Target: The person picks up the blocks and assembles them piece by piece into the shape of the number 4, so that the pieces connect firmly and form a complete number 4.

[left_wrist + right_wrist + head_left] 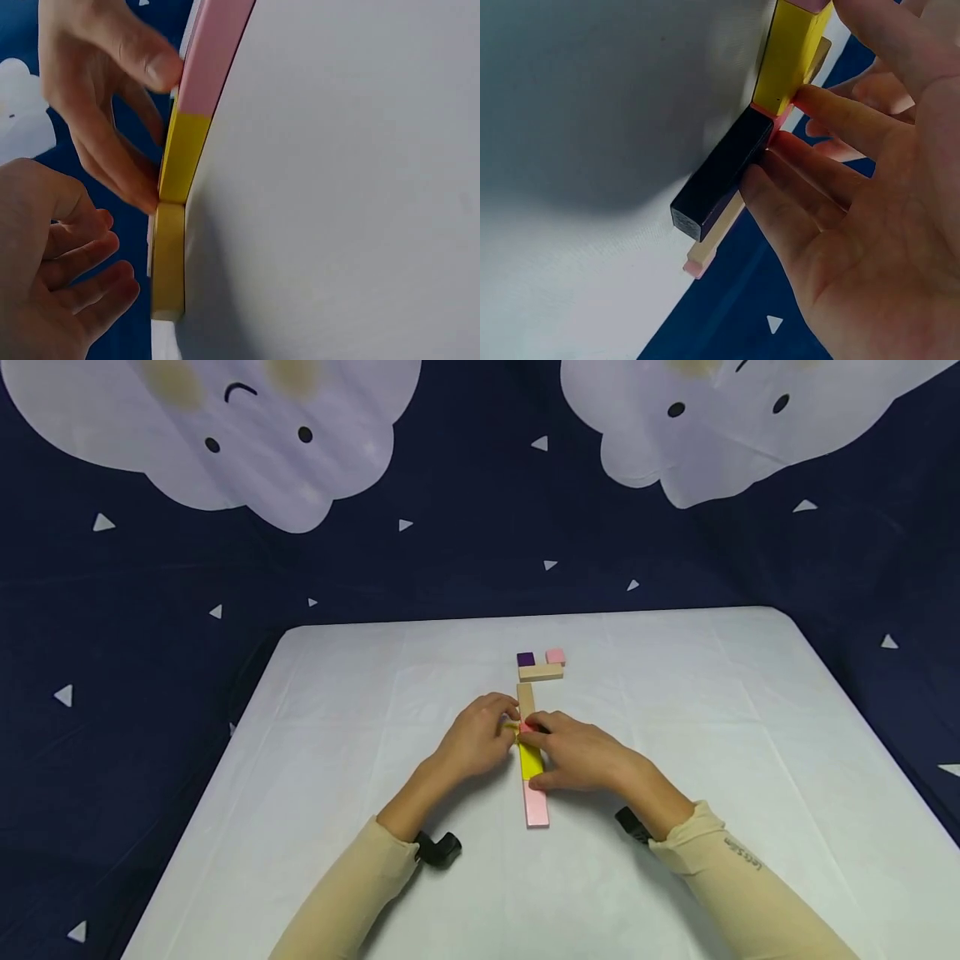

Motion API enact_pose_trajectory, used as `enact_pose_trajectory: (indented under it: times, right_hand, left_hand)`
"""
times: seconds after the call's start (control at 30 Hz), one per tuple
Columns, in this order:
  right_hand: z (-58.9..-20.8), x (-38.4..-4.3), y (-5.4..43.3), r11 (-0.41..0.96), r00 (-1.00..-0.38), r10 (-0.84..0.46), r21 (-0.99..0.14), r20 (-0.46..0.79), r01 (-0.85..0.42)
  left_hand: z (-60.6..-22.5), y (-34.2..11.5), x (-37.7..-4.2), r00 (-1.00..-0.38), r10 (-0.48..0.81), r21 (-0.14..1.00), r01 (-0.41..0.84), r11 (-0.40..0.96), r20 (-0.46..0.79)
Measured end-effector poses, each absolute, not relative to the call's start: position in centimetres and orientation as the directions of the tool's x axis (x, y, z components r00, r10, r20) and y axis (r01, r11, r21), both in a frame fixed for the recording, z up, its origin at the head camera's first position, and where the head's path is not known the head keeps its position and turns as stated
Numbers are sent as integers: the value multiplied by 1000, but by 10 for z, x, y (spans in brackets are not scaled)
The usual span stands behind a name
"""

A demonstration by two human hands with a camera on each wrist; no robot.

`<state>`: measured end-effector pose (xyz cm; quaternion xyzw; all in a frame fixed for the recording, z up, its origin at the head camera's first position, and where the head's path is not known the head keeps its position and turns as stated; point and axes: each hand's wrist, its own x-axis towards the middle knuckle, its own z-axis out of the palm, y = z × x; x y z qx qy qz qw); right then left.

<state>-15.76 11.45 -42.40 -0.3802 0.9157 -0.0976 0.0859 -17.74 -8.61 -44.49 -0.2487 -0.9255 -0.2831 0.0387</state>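
A line of blocks runs away from me in the head view: a pink block (pixel 536 808), a yellow block (pixel 532 763), a red piece (pixel 527 727) and a plain wooden block (pixel 526 697). Left of the line, my left hand (pixel 476 735) has loosely bent fingers beside a yellowish block (pixel 169 262), which it does not grip. My right hand (pixel 585 752) reaches from the other side, thumb by the yellow-pink joint. Its fairly straight fingers touch a dark block (pixel 727 176) and the red piece; in the head view the hand hides the dark block.
Behind the line lie a crosswise wooden block (pixel 541 672), a small dark purple block (pixel 526 659) and a small pink block (pixel 555 656). A white cloth covers the table (pixel 360 693). A dark blue curtain (pixel 480 568) with clouds hangs behind it.
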Motion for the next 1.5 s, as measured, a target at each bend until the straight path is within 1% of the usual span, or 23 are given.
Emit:
enact_pose_trajectory:
  times: [0.23, 0.4, 0.63, 0.9, 1.33, 1.5]
  right_hand:
    - [-425, -158, 115, 696, -699, -710, -238, -85, -678]
    - [-425, -157, 114, 699, -703, -706, -240, -82, -674]
    - [-423, -156, 113, 717, -716, -689, -250, -110, -651]
    - [-423, -156, 113, 723, -719, -685, -237, -120, -650]
    - [-424, -157, 113, 731, -726, -677, -226, -121, -644]
    - [-424, -156, 112, 737, -729, -671, -227, -134, -636]
  left_hand:
    - [-443, -85, -196, -894, 400, 527, 443, 725, 202]
    - [-443, -81, -208, -898, 400, 504, 435, 747, 182]
    - [-444, -77, -223, -908, 379, 488, 415, 768, 177]
    - [-447, -74, -237, -916, 372, 462, 397, 793, 149]
    - [-448, -76, -257, -933, 320, 451, 359, 817, 164]
    - [-446, -77, -262, -931, 332, 439, 364, 822, 150]
